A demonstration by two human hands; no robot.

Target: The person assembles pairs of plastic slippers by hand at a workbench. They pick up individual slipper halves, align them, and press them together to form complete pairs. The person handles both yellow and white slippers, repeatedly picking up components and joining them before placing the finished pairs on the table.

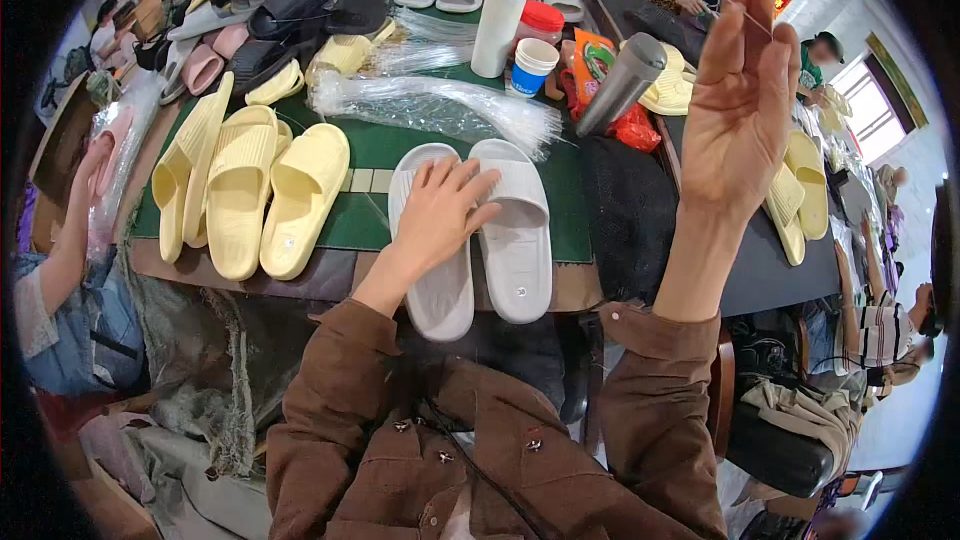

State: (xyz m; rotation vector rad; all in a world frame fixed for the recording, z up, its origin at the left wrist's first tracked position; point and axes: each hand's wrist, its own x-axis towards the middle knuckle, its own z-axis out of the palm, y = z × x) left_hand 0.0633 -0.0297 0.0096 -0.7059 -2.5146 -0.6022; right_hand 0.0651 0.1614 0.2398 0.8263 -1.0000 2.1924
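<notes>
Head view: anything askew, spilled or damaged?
No spill or damage stands out. Untidiest are the black slippers at upper left, overlapping at mixed angles; the grey slippers at the left hand lie side by side.

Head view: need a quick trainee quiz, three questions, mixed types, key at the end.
1. Multiple choice: what does the left hand rest on?
a) yellow slippers
b) pale grey slippers
c) black slippers

2. True or false: the right hand is turned palm-down.

3. Fill in: the bundle of clear plastic strands lies on a ____ mat.

Key:
1. b
2. False; the right hand is raised with its palm toward the camera.
3. green
</notes>
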